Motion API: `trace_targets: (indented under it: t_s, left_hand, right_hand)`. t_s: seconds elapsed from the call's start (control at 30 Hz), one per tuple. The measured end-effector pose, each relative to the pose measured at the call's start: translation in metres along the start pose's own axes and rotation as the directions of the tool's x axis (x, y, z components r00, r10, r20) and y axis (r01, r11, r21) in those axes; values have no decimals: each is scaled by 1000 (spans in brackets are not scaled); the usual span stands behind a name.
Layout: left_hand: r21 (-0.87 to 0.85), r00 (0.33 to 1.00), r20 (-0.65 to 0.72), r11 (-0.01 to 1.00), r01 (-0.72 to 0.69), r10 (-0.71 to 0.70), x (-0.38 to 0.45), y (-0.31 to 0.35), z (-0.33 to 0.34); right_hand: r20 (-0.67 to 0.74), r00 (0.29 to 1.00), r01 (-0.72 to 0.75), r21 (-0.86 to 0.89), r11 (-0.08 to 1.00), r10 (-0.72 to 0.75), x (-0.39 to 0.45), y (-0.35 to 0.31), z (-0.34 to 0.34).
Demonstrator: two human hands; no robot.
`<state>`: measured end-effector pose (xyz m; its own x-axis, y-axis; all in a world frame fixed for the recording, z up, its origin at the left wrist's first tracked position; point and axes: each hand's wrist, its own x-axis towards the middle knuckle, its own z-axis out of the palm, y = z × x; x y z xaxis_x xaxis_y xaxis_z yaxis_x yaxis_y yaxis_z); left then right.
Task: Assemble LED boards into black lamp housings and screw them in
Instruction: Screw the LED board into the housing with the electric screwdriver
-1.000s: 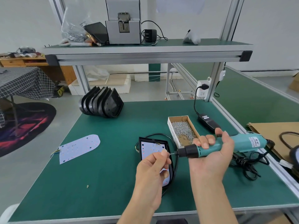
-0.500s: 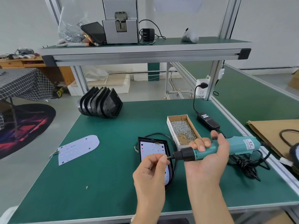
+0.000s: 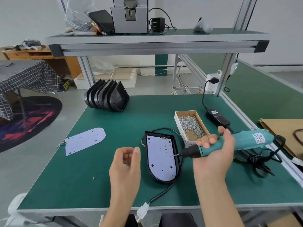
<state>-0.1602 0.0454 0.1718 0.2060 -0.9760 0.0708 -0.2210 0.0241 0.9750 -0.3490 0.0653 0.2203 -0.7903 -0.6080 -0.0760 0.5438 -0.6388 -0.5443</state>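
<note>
our right hand (image 3: 213,149) grips the screwdriver (image 3: 229,144), its bit over the led board (image 3: 159,159); left of it, our left hand (image 3: 125,164) hangs loosely curled, holding nothing.

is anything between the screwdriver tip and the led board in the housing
Nothing visible. The right hand holds the screwdriver with a screw on its bit over the LED board in the black housing. The left hand sits off to the board's left, clear of the path.

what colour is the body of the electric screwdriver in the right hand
Teal, with a black nose, on the electric screwdriver held by the right hand; the head view shows it.
</note>
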Motion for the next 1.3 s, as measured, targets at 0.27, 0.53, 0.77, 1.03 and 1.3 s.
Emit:
trace_targets:
  t_s: [0.27,0.53,0.77,1.03,1.3]
  left_hand:
    - [480,905,351,876,46,-240,31,-10,28]
    - [491,892,383,871,22,-239,36,-13,37]
    - [486,905,366,874,11,-215,33,-12,37]
    - [492,914,357,870,-10,-192,33,-14,37]
    - [494,919,343,869,0,-195,33,-17,39]
  right_hand:
    - [9,998,60,-207,976,-59,-1,35,-15]
    - [154,987,97,-269,958,-56,-6,42,-15]
    - [161,986,93,-291,952,-47,-10,44,-13]
    - [179,983,106,-312,944,-51,-12,48,-13]
    - [255,963,177,-366,914,-84,-17,50,-11]
